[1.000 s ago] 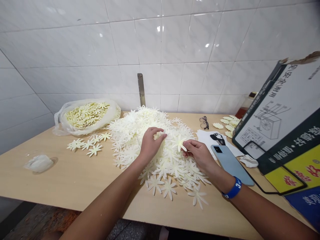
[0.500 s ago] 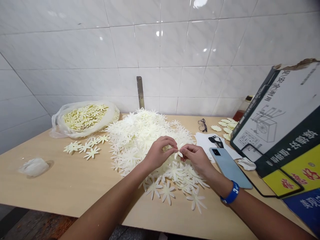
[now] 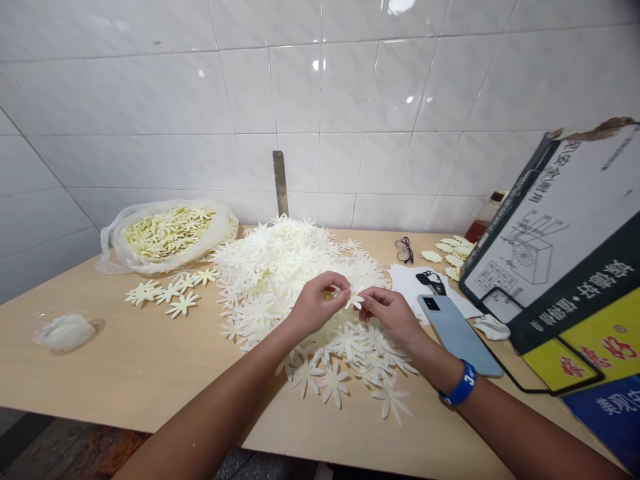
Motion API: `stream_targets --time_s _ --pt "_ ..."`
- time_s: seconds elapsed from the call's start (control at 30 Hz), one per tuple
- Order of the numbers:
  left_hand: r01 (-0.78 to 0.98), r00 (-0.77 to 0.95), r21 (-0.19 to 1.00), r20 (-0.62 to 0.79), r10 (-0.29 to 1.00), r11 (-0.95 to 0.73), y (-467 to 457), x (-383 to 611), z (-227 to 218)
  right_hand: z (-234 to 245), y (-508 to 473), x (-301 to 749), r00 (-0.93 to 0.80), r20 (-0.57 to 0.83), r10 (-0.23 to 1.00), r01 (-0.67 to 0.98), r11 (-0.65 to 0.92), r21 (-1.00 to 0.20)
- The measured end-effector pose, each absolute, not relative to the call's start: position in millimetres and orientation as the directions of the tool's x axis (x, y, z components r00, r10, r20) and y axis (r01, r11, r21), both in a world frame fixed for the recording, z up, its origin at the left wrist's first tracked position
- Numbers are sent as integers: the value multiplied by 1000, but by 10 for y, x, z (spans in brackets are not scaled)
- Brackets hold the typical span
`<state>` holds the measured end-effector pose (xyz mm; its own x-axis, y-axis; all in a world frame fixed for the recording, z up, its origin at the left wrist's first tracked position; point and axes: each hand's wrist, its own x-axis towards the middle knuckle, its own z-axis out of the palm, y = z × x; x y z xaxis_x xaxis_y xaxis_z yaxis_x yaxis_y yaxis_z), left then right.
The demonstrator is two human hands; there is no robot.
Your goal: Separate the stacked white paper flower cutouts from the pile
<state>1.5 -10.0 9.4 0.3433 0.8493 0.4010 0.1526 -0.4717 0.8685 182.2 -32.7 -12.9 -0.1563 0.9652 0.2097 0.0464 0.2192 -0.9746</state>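
A person's right hand (image 3: 393,317) pinches a cream daisy-shaped cutout (image 3: 355,301) between thumb and fingertips, just above the big heap of identical cutouts (image 3: 265,280). The left hand (image 3: 317,303) curls just beside it, its fingers (image 3: 343,283) bent inward; whether they grip the same cutout, I cannot tell. A blue wristband (image 3: 460,385) circles the right wrist. Right of the heap lie a pale blue smartphone (image 3: 459,335), glasses (image 3: 405,250) and a small cluster of cutouts (image 3: 453,257). Left of it, a short scatter of cutouts (image 3: 170,293) lies before a plastic bag (image 3: 115,250) of yellower ones. Most cutouts in view lie loose in the heap, which far outsizes the scatter and cluster.
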Motion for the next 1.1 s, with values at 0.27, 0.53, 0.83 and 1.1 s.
stream_targets --time_s 0.27,0.53,0.83,1.1 --pt "-259 89 964 92 992 -67 25 -63 146 -150 -306 1841 -85 201 976 43 205 -978" --pt "-304 116 952 14 993 22 63 -124 151 -153 -298 1837 18 163 986 16 163 -987" --pt "472 12 716 579 815 -515 13 -155 86 -132 -329 1824 15 170 985 28 170 -985" --pt "337 381 619 599 704 -709 -102 16 52 -125 -347 1830 -88 222 971 75 229 -971"
